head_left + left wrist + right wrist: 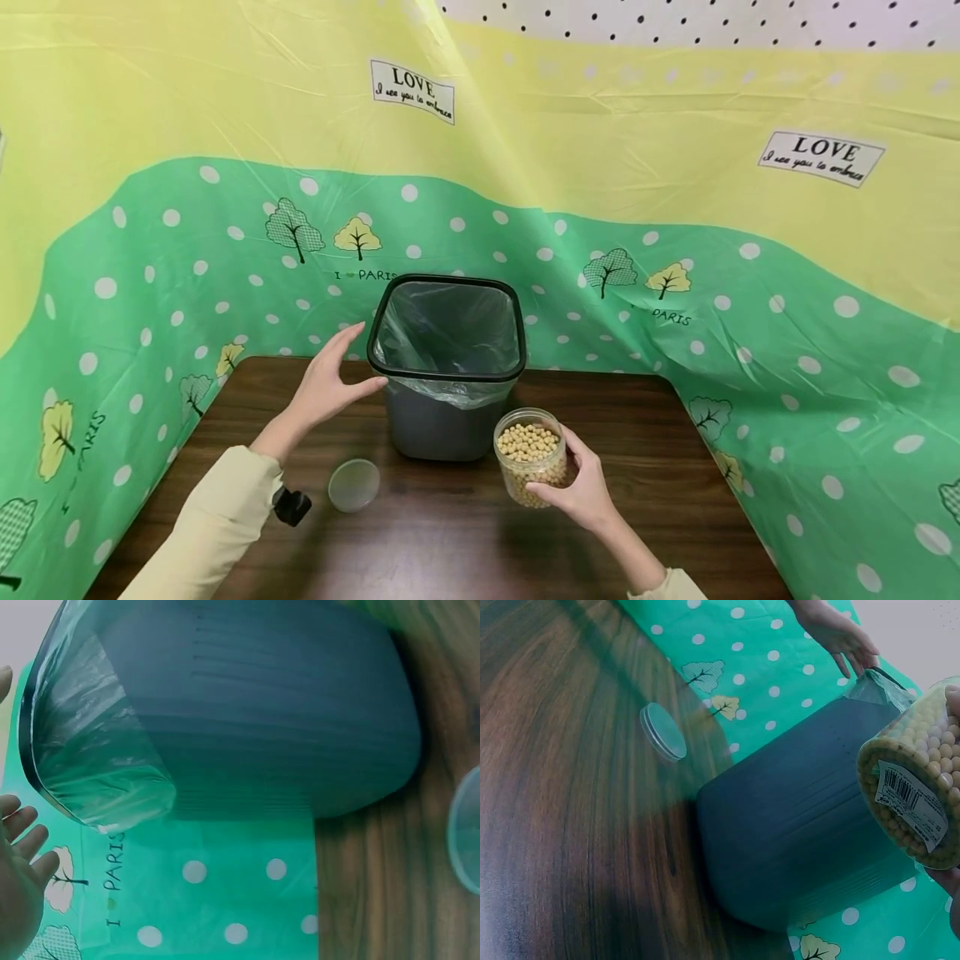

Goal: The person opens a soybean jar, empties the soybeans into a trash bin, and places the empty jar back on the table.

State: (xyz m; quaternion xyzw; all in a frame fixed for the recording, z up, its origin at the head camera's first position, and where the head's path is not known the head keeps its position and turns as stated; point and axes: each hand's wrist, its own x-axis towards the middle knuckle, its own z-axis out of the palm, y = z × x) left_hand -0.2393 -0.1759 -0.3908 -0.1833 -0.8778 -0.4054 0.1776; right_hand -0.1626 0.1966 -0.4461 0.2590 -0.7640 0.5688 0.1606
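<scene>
My right hand [581, 487] grips a clear, lidless jar [517, 479] almost full of round, pale-yellow beans [528, 442]. The jar is held clear of the table, just in front of the bin's right side. Its base, with a white barcode label [911, 804], shows in the right wrist view. A dark grey bin [446, 425] stands upright with a black rim [435, 375] and a clear plastic liner [468, 393] folded over its edge. At the bin's left side is my left hand [330, 383], thumb and fingers spread, thumb tip right by the rim and nothing held.
A round, translucent lid [354, 485] lies on the dark wooden table [435, 542], left of the bin's front. Behind and on both sides hangs a green and yellow patterned cloth [480, 217], close to the bin's back. A small black device [291, 506] sits at my left wrist.
</scene>
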